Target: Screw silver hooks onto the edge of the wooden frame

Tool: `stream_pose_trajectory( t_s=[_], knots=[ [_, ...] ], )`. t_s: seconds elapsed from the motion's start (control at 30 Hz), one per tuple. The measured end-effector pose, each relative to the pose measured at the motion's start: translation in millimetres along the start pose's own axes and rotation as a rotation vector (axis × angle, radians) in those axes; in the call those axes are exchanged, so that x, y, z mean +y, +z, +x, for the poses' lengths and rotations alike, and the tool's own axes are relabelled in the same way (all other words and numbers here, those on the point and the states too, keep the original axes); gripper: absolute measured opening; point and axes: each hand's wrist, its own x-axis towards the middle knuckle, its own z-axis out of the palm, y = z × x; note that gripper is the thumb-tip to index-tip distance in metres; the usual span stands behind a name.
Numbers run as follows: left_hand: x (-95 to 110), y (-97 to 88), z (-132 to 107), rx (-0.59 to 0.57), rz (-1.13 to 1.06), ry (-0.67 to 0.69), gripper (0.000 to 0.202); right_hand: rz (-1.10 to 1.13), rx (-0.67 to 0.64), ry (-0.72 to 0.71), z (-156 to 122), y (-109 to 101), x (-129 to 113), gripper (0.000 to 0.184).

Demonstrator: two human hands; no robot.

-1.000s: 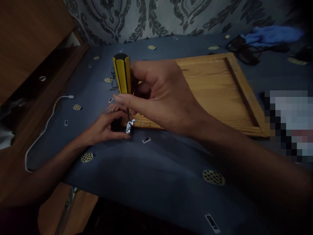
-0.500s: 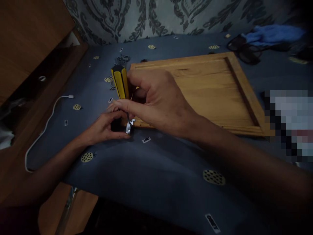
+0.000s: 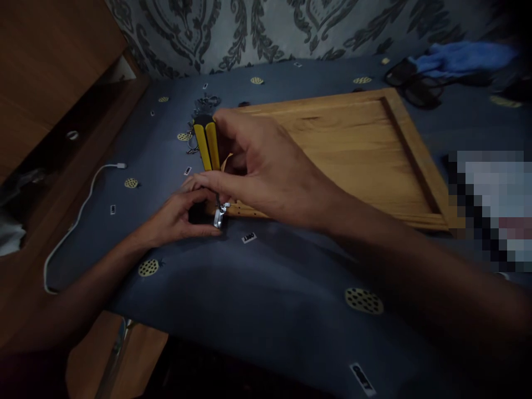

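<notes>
My right hand is closed round a yellow and black screwdriver, whose shaft points down at a small silver metal fitting at the near left corner of a wooden panel. My left hand lies on the blue patterned cloth beside that corner, its fingers pinched on the fitting. The screwdriver's tip is hidden behind my fingers.
A white cable runs along the cloth's left edge beside a brown wooden cabinet. A bunch of metal rings lies behind the screwdriver. Dark glasses and a blue cloth sit at the far right.
The screwdriver's handle has dropped lower and tilted slightly, and my right hand has come down with it. My left hand has stayed on the fitting.
</notes>
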Motion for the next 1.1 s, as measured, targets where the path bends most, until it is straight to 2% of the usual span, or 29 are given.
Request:
stream_pose_trajectory(
  t_s=[0.13, 0.37, 0.47, 0.63, 0.87, 1.1],
  knots=[
    [0.4, 0.1, 2.1, 0.015, 0.015, 0.049, 0.052, -0.038, -0.052, 0.041, 1.3, -8.7, -6.4, 0.018],
    [1.6, -1.9, 1.5, -0.037, 0.023, -0.021, 0.055, -0.034, -0.151, -0.003, 1.5, -6.5, 0.8, 0.006],
    [1.6, -2.1, 1.3, -0.042, 0.019, -0.021, 0.054, -0.028, -0.082, -0.006, -0.1, -5.1, 0.4, 0.008],
    [0.0, -0.1, 2.0, -0.018, 0.002, 0.053, 0.052, -0.015, 0.048, 0.028, -1.6, -4.8, -5.4, 0.011],
    [0.2, -1.0, 1.8, -0.019, -0.019, 0.049, 0.049, -0.001, 0.062, 0.029, -0.8, -3.2, -2.6, 0.017],
    [3.1, -2.2, 3.0, -0.033, -0.014, 0.020, 0.050, -0.047, 0.042, 0.020, -0.5, -1.8, 0.1, 0.010]
  ],
)
